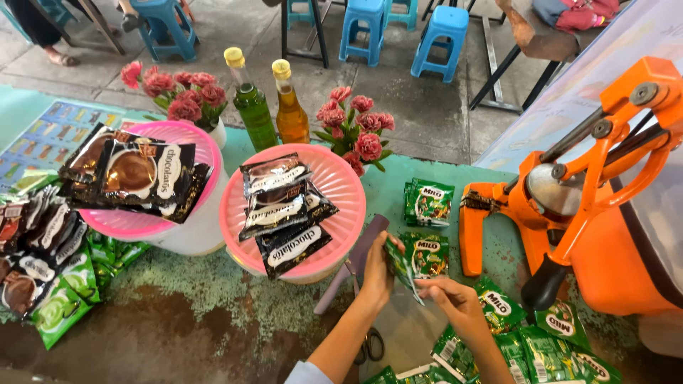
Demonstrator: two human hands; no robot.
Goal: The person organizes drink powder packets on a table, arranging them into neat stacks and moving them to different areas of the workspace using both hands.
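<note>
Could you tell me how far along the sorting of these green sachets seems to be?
One stack of green sachets already sits by the orange press. The left hand and right hand hold one green sachet between them. A loose pile of green sachets remains near the right forearm.

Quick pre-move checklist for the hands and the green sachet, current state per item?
1. Left hand on the green sachet: ok, it holds the upper end.
2. Right hand on the same sachet: ok, fingers pinch its lower edge.
3. Sachet off the table: ok, it is lifted.
4. Sachet sealed or torn: cannot tell, hands cover the edges.
5. Scissors within reach: ok, they lie under the left forearm.
6. Space beside the orange press: not ok, green sachets lie scattered at its foot.
</note>
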